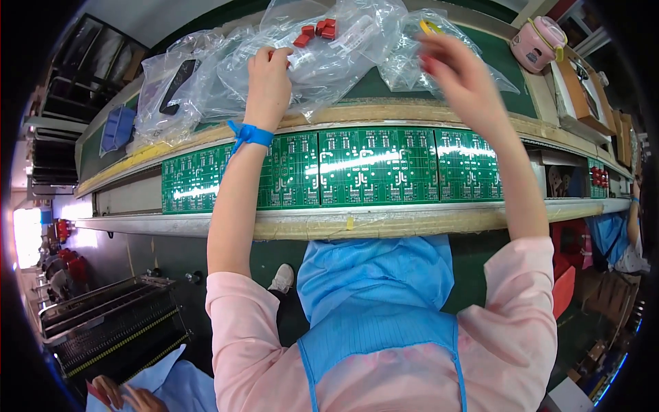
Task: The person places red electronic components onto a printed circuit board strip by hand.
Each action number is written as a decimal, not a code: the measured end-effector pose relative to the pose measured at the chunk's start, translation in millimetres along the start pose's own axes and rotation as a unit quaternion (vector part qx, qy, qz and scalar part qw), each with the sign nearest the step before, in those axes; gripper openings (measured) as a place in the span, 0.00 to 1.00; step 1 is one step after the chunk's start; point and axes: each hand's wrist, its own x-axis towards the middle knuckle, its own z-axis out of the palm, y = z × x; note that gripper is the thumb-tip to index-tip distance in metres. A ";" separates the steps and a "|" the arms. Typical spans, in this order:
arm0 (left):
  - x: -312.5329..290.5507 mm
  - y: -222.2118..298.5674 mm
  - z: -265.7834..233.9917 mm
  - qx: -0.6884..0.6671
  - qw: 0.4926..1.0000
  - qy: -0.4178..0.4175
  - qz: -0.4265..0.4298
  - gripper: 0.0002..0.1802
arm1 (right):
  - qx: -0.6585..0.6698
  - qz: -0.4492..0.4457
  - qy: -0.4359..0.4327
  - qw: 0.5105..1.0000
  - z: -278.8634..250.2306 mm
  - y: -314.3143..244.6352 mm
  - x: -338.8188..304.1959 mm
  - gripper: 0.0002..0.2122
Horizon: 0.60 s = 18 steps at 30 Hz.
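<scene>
My left hand (268, 86), with a blue strap (250, 134) round its wrist, reaches over a clear plastic bag (233, 75). Its fingers are closed round a small red block-shaped part, of which only bits of red show. Just to the right, several similar red parts (322, 29) lie on the plastic. Over the right-hand bag (401, 65) is my right hand (461, 75), smeared by motion; red shows at its fingers, but whether it holds a part is unclear. Beyond it sits a yellow curved thing (430, 27). Green circuit boards (377, 165) lie in a row beneath my forearms.
The boards rest in a rail track with a wooden front edge (412, 223). A blue bin (118, 129) and a black strip (180, 86) are at the left. A pink lidded container (537, 44) stands far right. At lower left, another person's hands (123, 395) are by a black rack (113, 323).
</scene>
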 end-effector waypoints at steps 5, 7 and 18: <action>-1.3 94.9 -24.1 -0.093 0.993 -0.005 0.068 0.23 | -0.052 0.296 0.107 0.948 -122.4 65.1 -137.7 0.16; -13.4 148.4 -37.4 -0.188 0.967 -0.103 0.139 0.21 | 0.043 0.329 0.142 0.933 -125.9 67.8 -162.9 0.16; -80.9 267.5 27.8 -0.350 0.848 -0.316 0.241 0.17 | 0.379 0.264 0.070 0.884 -69.8 56.8 -152.9 0.14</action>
